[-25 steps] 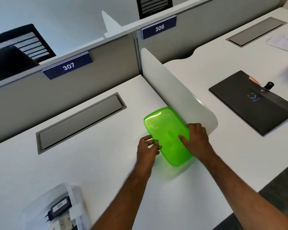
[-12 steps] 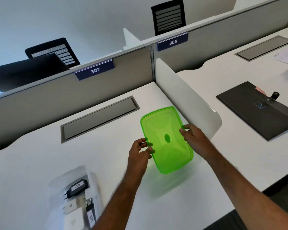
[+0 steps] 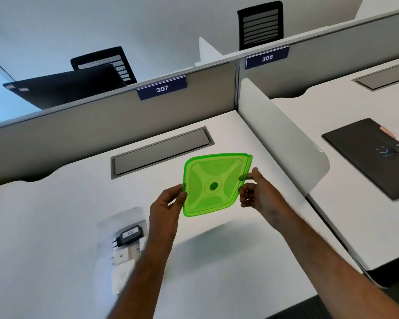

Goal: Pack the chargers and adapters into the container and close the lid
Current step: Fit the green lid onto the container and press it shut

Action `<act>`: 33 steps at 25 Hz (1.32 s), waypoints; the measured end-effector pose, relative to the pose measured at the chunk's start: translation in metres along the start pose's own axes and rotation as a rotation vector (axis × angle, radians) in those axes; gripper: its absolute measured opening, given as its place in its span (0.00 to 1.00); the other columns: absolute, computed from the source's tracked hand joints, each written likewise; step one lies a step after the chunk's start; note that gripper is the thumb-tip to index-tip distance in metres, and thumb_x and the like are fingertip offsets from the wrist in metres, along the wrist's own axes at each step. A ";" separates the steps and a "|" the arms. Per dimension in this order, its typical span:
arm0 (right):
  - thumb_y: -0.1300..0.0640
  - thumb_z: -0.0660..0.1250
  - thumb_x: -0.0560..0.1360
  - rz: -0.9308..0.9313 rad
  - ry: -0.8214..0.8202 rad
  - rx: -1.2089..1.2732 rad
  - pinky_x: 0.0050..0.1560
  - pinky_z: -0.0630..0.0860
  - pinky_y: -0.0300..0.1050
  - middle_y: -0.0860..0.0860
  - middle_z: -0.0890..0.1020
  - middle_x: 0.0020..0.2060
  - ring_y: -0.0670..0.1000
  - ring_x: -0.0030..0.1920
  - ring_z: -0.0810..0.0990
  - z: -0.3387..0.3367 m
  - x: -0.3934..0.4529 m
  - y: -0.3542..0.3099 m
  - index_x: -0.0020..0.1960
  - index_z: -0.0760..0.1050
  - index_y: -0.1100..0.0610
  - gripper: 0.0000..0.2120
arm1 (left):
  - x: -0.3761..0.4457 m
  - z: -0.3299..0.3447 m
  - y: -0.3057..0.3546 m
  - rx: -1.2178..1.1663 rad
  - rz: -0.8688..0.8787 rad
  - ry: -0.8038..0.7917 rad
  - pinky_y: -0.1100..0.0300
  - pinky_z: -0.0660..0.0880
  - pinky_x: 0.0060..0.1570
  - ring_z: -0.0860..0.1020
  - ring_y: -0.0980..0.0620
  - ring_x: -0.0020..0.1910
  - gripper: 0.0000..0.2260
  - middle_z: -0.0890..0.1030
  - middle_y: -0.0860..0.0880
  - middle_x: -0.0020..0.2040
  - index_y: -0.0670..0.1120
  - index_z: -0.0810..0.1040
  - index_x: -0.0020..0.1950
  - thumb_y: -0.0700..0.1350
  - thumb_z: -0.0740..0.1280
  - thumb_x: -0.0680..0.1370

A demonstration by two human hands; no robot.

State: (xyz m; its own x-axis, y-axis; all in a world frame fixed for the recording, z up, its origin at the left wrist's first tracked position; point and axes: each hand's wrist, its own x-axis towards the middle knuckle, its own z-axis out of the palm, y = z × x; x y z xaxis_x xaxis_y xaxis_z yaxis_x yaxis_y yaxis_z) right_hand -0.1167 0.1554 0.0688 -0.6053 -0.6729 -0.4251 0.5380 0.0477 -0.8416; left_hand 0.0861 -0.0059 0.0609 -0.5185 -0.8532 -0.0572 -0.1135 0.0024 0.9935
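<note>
I hold the green lid (image 3: 213,185) tilted above the desk, left hand (image 3: 168,204) and right hand (image 3: 255,192) pinching opposite edges, while the packed container (image 3: 124,245) sits down-left, nearest my left forearm.

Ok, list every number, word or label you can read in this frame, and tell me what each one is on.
"307": blue nameplate on the left partition.
"306": blue nameplate on the right partition.
"002", seen upside down: white sticker on the black charger in the clear container.
Dark folder, neighbouring desk: pale emblem, no legible words.
Green lid: no text.
</note>
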 end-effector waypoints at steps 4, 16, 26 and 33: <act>0.40 0.53 0.84 0.045 -0.056 0.060 0.37 0.72 0.49 0.58 0.78 0.37 0.56 0.34 0.75 0.033 -0.015 0.012 0.54 0.73 0.57 0.22 | -0.004 -0.043 0.005 0.096 0.065 0.031 0.77 0.73 0.45 0.82 0.67 0.46 0.15 0.87 0.56 0.51 0.66 0.84 0.52 0.43 0.73 0.79; 0.60 0.64 0.78 0.015 -0.106 -0.104 0.34 0.75 0.43 0.52 0.80 0.38 0.50 0.34 0.79 0.128 -0.028 0.081 0.48 0.78 0.52 0.05 | -0.021 -0.177 -0.018 -0.031 -0.084 -0.079 0.62 0.83 0.49 0.86 0.54 0.48 0.19 0.89 0.52 0.50 0.56 0.88 0.53 0.34 0.65 0.82; 0.67 0.66 0.79 -0.068 -0.001 -0.405 0.33 0.73 0.45 0.49 0.83 0.35 0.50 0.34 0.77 0.197 -0.048 0.143 0.57 0.71 0.54 0.11 | -0.041 -0.256 -0.067 0.111 -0.100 -0.064 0.69 0.76 0.42 0.84 0.58 0.43 0.15 0.88 0.54 0.45 0.52 0.84 0.55 0.34 0.63 0.82; 0.64 0.64 0.80 -0.170 0.006 -0.575 0.34 0.73 0.41 0.45 0.77 0.35 0.44 0.35 0.75 0.214 -0.055 0.182 0.63 0.75 0.43 0.18 | -0.051 -0.285 -0.095 0.139 -0.185 -0.105 0.66 0.74 0.36 0.79 0.54 0.34 0.07 0.84 0.43 0.39 0.51 0.77 0.48 0.39 0.67 0.82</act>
State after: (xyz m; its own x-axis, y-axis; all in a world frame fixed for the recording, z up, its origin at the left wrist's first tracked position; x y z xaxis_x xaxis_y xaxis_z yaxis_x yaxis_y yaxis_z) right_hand 0.1406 0.0430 0.0104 -0.6598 -0.7018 -0.2687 0.0303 0.3325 -0.9426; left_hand 0.3651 -0.1111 -0.0021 -0.5625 -0.7869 -0.2536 -0.3258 -0.0709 0.9428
